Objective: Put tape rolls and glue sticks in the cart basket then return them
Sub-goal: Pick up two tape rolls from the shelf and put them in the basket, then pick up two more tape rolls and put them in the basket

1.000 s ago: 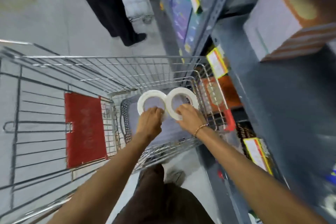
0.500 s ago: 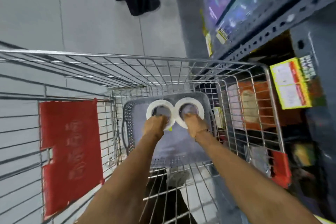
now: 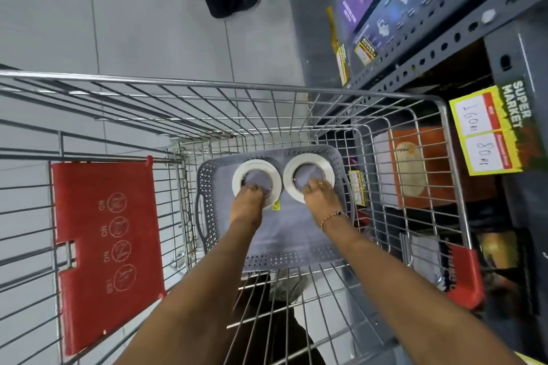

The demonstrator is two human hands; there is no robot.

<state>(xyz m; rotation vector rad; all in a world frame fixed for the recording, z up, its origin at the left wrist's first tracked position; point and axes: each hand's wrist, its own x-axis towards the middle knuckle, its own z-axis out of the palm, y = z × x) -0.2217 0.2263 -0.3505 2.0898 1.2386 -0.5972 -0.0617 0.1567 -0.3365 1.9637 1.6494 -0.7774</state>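
Two white tape rolls lie flat, holes facing up, side by side in the far half of the grey basket (image 3: 207, 210) inside the wire cart (image 3: 296, 90). The near half of the basket floor is bare. The left hand (image 3: 247, 201) grasps the left tape roll (image 3: 256, 170) at its 6 o'clock edge; the right hand (image 3: 318, 197) grasps the right tape roll (image 3: 308, 163) likewise. A shelf (image 3: 444, 38) stands just beside the cart at 3 o'clock.

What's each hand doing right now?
Left hand: gripping the left white tape roll.
Right hand: gripping the right white tape roll.
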